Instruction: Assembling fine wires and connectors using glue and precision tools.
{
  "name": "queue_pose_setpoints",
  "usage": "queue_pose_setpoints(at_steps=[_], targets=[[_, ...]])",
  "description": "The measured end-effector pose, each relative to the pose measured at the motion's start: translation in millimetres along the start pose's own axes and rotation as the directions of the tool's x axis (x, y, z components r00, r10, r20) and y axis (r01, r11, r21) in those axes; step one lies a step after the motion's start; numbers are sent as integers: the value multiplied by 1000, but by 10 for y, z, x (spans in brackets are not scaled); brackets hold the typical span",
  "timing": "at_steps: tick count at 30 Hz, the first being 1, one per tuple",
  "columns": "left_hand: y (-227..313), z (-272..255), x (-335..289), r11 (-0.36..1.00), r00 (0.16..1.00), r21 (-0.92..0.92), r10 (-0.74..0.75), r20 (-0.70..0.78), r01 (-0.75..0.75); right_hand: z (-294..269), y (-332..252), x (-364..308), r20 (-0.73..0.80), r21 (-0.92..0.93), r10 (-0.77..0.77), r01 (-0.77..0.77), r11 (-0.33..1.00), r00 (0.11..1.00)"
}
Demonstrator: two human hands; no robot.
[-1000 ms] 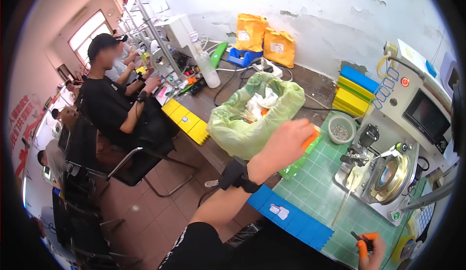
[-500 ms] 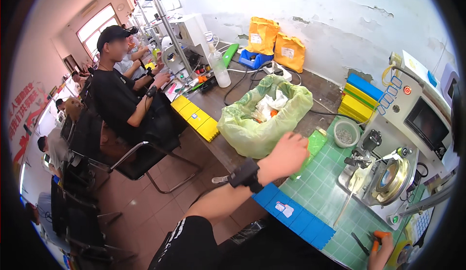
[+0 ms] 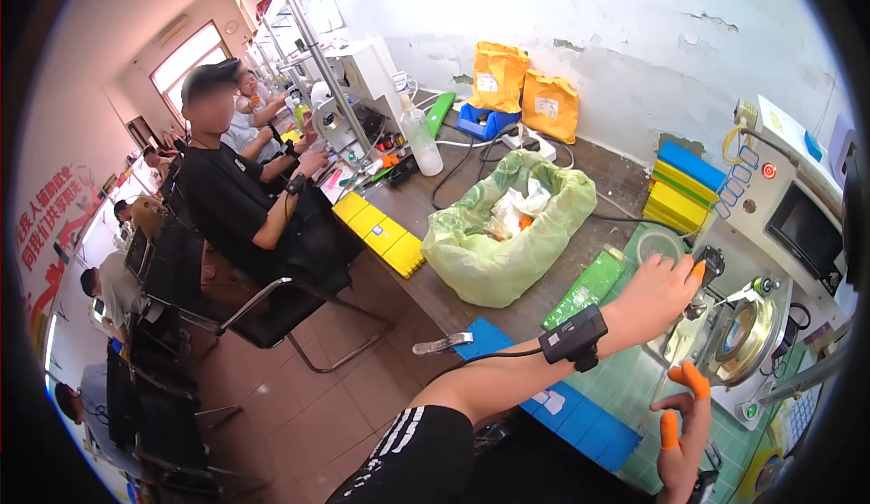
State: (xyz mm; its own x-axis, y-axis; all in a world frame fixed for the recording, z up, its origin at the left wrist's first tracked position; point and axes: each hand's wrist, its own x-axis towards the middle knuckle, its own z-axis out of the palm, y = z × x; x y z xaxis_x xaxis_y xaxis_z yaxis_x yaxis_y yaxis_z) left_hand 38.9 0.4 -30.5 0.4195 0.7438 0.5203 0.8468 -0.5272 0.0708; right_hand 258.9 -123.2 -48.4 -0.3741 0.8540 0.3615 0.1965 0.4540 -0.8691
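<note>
My left hand reaches over the green mat to the bench machine, fingers apart and curved beside its black clamp. An orange finger cot covers one visible fingertip; the hand's underside is hidden. My right hand is raised near the front of the mat, below the machine's round brass-coloured wheel. Its fingers are spread and wear orange cots, with nothing seen between them. Behind my left hand stands a round pale tub, partly covered. A green packet lies left of my left wrist.
A bin lined with a pale green bag stands left of the mat. Blue strips line the front edge; yellow strips lie farther left. Yellow and blue blocks are stacked at the back. A seated co-worker is at the left.
My left hand has moved right, from over the green packet to the machine's clamp. My right hand has risen from the mat and spread its fingers. The view has shifted slightly.
</note>
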Motion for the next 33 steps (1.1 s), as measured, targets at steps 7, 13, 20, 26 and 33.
queue_pose_setpoints(at_steps=[7, 13, 20, 26, 33], targets=[[122, 102, 65, 998, 982, 43, 52, -184, -45, 321, 368, 429, -267, 573, 390, -180, 799, 881], [111, 142, 45, 996, 988, -94, -17, -154, 3, 461, 580, 856, -448, 582, 395, -74, 810, 802], [119, 142, 36, 994, 987, -108, -7, -163, -11, 361, 567, 925, -454, 570, 377, -62, 819, 807], [-130, -38, 82, 984, 980, 104, 156, -122, -144, 412, 603, 997, -467, 485, 323, -67, 872, 823], [-86, -45, -124, 911, 875, -198, 257, -411, -361, 420, 568, 991, -467, 485, 284, -26, 874, 837]])
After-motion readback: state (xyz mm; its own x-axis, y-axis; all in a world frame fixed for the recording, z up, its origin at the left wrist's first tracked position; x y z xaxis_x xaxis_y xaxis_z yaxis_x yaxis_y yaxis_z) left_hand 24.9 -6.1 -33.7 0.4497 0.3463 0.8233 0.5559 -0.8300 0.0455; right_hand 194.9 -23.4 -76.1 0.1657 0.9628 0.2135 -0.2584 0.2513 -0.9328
